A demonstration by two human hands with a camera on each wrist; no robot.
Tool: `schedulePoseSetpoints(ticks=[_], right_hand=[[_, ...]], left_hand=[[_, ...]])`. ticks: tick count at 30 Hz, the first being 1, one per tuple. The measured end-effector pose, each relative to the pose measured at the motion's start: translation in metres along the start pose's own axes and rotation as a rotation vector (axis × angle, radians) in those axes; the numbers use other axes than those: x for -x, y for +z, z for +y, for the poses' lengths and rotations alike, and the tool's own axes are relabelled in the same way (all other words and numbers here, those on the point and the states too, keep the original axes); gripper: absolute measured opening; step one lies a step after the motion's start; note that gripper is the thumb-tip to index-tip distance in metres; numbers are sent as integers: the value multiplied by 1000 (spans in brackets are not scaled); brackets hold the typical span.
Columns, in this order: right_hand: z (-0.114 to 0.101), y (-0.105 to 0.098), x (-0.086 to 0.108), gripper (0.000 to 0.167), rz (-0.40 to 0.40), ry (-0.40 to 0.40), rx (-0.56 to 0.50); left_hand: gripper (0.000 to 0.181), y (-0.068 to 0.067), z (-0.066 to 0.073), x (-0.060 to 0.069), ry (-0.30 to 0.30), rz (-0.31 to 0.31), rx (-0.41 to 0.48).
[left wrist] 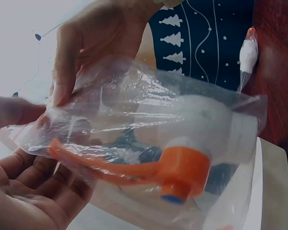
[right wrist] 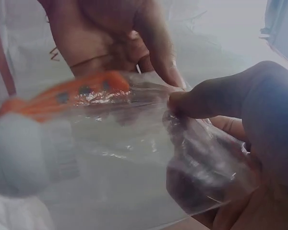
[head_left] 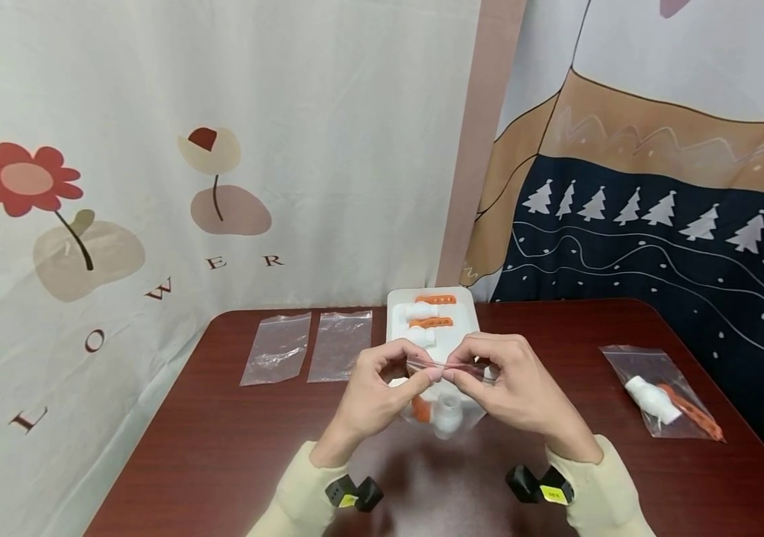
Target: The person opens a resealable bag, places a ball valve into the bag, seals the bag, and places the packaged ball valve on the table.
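Both hands hold a clear zip bag point(left wrist: 134, 115) by its top edge, above the near end of a white tray point(head_left: 391, 306). My left hand point(head_left: 376, 391) pinches the edge between thumb and index finger. Close beside it, my right hand point(head_left: 516, 384) pinches the same edge, thumb tips almost meeting. Inside the bag hang a white plastic valve body point(left wrist: 197, 124) and an orange lever handle point(left wrist: 182, 165) with a blue spot at its end. The right wrist view shows the handle's slotted arm point(right wrist: 81, 93) through the film.
In the tray lie more orange handles point(head_left: 431, 322) and white valve bodies point(head_left: 420, 312). Two flat clear bags point(head_left: 277, 347) point(head_left: 341, 347) rest left of it. At the table's right lies a filled bag point(head_left: 663, 395) with a white valve body and orange handle. A curtain hangs behind.
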State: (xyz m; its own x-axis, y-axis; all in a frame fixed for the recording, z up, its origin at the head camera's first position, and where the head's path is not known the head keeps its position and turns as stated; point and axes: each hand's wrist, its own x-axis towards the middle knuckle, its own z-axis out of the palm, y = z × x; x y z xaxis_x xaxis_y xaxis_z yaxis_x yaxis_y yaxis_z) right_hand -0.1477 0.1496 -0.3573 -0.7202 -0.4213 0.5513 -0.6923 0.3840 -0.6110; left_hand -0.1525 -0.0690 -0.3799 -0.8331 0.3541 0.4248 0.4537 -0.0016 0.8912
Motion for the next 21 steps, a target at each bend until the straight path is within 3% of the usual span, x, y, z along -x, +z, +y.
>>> schedulePoseSetpoints(ticks=[3,7,14,21], right_hand=[[0,-1,0,17,6,4,1],[0,0,0,16,8,22,2],[0,2,-1,15,28,11,-14],[-1,1,-1,16,21,21,-30]], left_hand=[[8,0,-1,0,2,-8,-10],[7,1,-1,0,16,28,-43],[6,1,2,0,85,75,-83],[4,-1,2,1,116,62,-86]])
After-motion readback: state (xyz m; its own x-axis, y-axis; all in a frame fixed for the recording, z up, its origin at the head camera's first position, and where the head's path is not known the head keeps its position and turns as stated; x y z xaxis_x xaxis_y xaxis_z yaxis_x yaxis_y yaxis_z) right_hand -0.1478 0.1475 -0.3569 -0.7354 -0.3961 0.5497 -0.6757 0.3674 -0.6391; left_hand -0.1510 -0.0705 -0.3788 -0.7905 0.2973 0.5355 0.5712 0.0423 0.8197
